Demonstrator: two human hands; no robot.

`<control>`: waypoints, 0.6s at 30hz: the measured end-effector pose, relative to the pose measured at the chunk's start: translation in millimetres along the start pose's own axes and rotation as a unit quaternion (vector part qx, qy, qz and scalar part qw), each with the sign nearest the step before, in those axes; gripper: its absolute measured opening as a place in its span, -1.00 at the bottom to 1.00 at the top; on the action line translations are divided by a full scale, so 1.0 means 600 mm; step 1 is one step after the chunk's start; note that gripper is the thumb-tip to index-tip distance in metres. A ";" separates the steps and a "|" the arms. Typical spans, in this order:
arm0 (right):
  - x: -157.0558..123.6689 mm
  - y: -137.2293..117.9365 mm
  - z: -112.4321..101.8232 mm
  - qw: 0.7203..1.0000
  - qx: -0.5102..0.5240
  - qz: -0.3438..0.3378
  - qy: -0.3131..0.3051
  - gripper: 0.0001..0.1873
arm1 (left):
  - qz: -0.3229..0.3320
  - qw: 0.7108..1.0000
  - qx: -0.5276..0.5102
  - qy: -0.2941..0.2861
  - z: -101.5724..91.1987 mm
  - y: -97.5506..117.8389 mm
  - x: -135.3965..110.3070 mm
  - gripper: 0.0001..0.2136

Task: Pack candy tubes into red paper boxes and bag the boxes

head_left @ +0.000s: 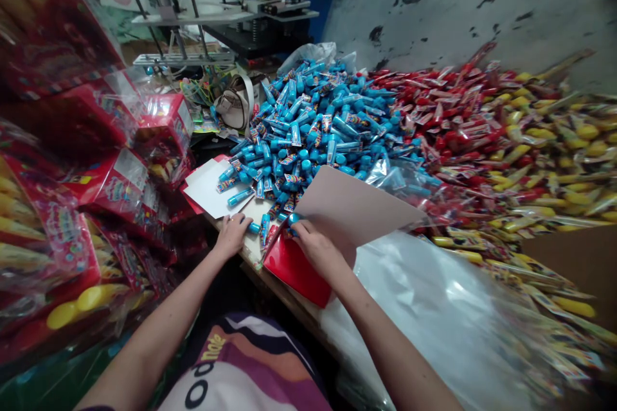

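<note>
My left hand (232, 235) rests on the table edge, fingers curled down beside a blue tube (254, 227) and a flat white card (208, 187). My right hand (315, 245) is closed on blue tubes (292, 221) at the edge of a red-and-grey carton blank (354, 207), whose red underside (294, 268) hangs over the table edge. A big heap of blue wrapped tubes (318, 122) lies just beyond both hands.
Red wrapped tubes (448, 122) and yellow ones (554, 148) are piled to the right. Clear plastic sheet (424, 308) covers the near right. Stacked red display boxes (72, 160) fill the left. A machine (260, 6) and a bag (234, 106) stand behind.
</note>
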State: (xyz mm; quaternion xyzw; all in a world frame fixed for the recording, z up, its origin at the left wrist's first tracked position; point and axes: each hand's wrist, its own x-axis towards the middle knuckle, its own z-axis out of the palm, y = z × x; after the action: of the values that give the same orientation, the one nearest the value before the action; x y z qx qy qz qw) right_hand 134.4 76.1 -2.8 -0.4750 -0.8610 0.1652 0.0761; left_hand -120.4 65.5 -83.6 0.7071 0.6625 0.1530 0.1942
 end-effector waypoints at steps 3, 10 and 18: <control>0.013 -0.002 -0.011 0.999 0.001 -0.033 -0.020 -0.79 | -0.034 0.999 -0.028 0.007 0.003 0.012 0.010 -0.66; 0.048 0.008 -0.047 0.993 0.055 -0.066 -0.079 -0.88 | -0.211 0.974 -0.077 0.019 0.043 0.057 0.043 -0.78; 0.030 -0.011 -0.002 0.999 0.009 -0.017 -0.046 -0.80 | -0.256 0.959 -0.117 -0.014 0.046 0.076 0.053 -0.59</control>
State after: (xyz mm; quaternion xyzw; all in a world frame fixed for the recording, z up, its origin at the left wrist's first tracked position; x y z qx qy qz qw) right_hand 119.8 88.0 0.6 -0.4519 -0.8698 0.1934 0.0432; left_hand -65.0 93.3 -87.4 0.4879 0.7962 0.1646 0.3176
